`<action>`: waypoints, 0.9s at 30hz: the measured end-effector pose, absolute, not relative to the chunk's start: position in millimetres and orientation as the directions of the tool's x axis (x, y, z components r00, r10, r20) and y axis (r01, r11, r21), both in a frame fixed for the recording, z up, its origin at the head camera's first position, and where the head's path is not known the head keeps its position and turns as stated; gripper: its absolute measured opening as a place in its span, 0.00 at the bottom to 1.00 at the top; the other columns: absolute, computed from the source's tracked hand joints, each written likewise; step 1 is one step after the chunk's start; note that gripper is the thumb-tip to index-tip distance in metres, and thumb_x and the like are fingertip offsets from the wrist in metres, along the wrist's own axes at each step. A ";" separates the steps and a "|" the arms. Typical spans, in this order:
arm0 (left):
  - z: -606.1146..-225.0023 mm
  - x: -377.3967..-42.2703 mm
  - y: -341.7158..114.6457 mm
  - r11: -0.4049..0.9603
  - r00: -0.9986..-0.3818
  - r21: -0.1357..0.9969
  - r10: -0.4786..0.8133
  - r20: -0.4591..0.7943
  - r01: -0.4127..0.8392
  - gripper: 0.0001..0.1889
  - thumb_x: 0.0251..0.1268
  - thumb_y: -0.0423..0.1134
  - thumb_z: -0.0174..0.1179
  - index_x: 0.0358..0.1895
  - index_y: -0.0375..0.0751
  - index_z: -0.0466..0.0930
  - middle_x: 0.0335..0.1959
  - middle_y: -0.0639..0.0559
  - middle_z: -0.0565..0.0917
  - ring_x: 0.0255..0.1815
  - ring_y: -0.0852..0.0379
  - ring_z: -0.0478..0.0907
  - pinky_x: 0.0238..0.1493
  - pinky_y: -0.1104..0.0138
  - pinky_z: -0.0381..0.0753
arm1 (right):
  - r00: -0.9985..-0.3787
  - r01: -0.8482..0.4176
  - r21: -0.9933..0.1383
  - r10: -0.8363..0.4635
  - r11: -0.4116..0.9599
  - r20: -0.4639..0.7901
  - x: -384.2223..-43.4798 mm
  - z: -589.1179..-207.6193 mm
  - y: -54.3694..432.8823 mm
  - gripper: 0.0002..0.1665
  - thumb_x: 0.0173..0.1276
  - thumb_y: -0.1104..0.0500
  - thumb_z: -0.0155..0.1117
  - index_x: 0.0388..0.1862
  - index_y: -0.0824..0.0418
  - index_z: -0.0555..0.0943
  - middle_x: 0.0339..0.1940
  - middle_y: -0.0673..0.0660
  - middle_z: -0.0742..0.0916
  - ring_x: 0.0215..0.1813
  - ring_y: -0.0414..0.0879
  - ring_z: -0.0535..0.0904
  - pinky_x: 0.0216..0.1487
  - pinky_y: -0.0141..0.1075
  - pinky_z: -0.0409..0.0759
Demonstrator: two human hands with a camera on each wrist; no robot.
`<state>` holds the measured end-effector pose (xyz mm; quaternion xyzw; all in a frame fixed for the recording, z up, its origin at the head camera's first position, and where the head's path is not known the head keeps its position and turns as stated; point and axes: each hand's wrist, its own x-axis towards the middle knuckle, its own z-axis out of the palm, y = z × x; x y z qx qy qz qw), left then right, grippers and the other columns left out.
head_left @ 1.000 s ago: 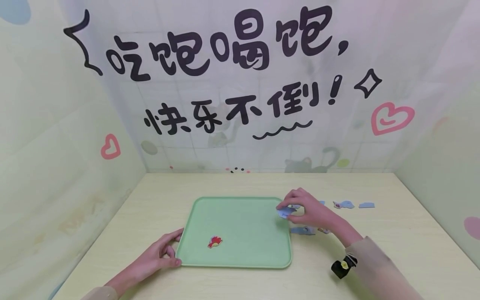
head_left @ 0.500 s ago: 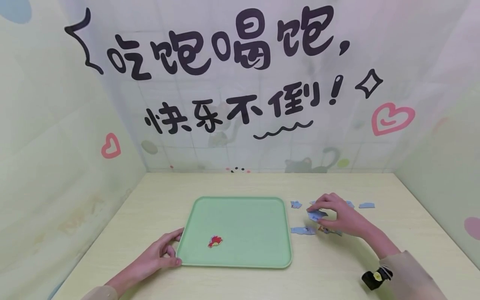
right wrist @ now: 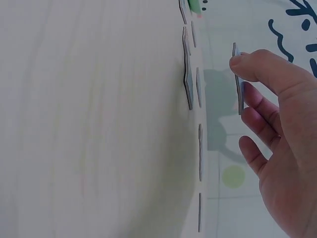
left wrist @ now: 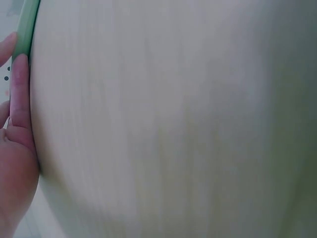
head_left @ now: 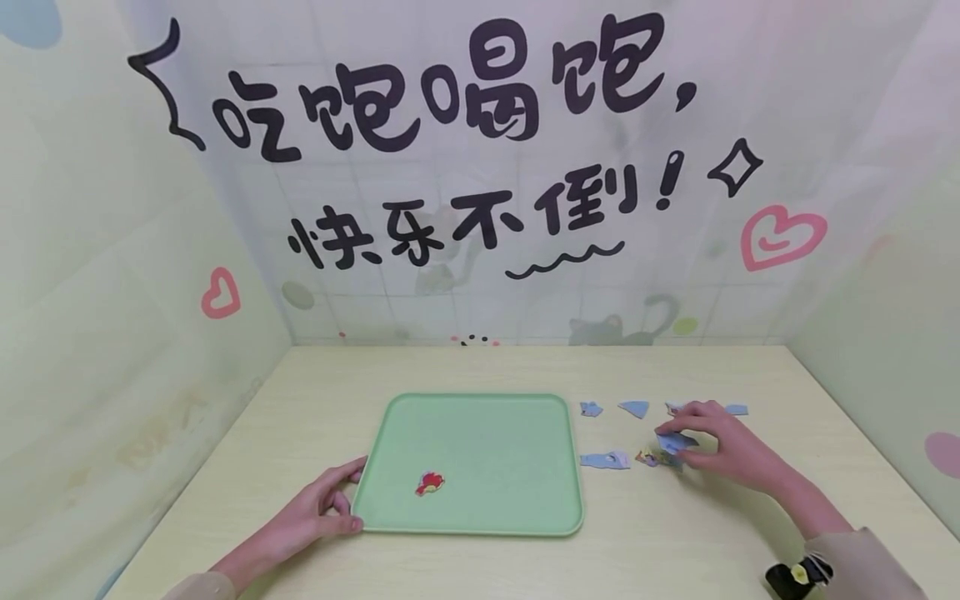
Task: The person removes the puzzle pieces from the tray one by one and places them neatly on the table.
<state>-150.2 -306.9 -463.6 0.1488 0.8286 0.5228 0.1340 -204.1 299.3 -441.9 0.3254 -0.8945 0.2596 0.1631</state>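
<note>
My right hand [head_left: 723, 442] pinches a flat blue puzzle piece [head_left: 677, 442] between thumb and fingers. In the right wrist view this puzzle piece [right wrist: 238, 84] is seen edge-on, raised off the table. Below it in the head view lies a multicoloured piece [head_left: 651, 457], partly overlapped. At the green tray's [head_left: 480, 530] lower left corner, my left hand [head_left: 311, 504] holds the rim with thumb and index finger, the other fingers curled. A small red piece [head_left: 431, 482] lies on the tray, left of its middle.
Right of the tray, loose blue pieces lie in two rows: a star-like piece [head_left: 591, 409], a triangular piece [head_left: 634, 408] and a rectangular piece [head_left: 738, 409] behind, a long piece [head_left: 606, 460] in front. A printed curtain [head_left: 480, 308] encloses the pale wooden table [head_left: 480, 567].
My right hand has moved right with the blue puzzle piece, from the tray's right edge to over the loose pieces, uncovering the star-like and triangular ones. My left hand and the tray stay put.
</note>
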 end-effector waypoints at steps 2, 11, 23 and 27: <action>-463.8 -150.8 -306.9 0.409 -0.918 0.905 0.393 -0.060 0.116 0.47 0.59 0.35 0.68 0.77 0.29 0.48 0.66 0.31 0.63 0.35 0.65 0.77 0.41 0.72 0.75 | -0.732 -0.666 -0.343 -0.493 0.663 0.469 -203.2 -443.4 304.8 0.27 0.49 0.66 0.78 0.48 0.46 0.86 0.45 0.45 0.84 0.50 0.30 0.69 0.46 0.30 0.71; -464.7 -151.4 -307.9 0.400 -0.915 0.909 0.399 -0.056 0.119 0.47 0.59 0.35 0.68 0.77 0.29 0.48 0.66 0.31 0.63 0.35 0.65 0.77 0.42 0.72 0.74 | -0.740 -0.648 -0.306 -0.483 0.697 0.467 -203.5 -449.4 323.7 0.28 0.45 0.67 0.80 0.46 0.47 0.87 0.41 0.44 0.84 0.46 0.31 0.70 0.43 0.31 0.70; -466.8 -152.1 -308.6 0.414 -0.918 0.903 0.391 -0.064 0.113 0.48 0.58 0.35 0.68 0.77 0.30 0.49 0.66 0.32 0.63 0.36 0.65 0.77 0.42 0.72 0.74 | -0.751 -0.638 -0.307 -0.485 0.706 0.447 -205.8 -455.3 338.2 0.26 0.43 0.66 0.80 0.43 0.48 0.88 0.38 0.42 0.85 0.45 0.29 0.69 0.43 0.30 0.69; -466.9 -152.0 -308.7 0.405 -0.915 0.906 0.399 -0.055 0.122 0.47 0.58 0.35 0.68 0.77 0.29 0.49 0.66 0.32 0.63 0.36 0.65 0.77 0.42 0.72 0.74 | -0.755 -0.642 -0.327 -0.498 0.693 0.426 -206.9 -455.9 341.4 0.24 0.44 0.66 0.80 0.43 0.49 0.88 0.38 0.42 0.85 0.43 0.31 0.69 0.42 0.31 0.68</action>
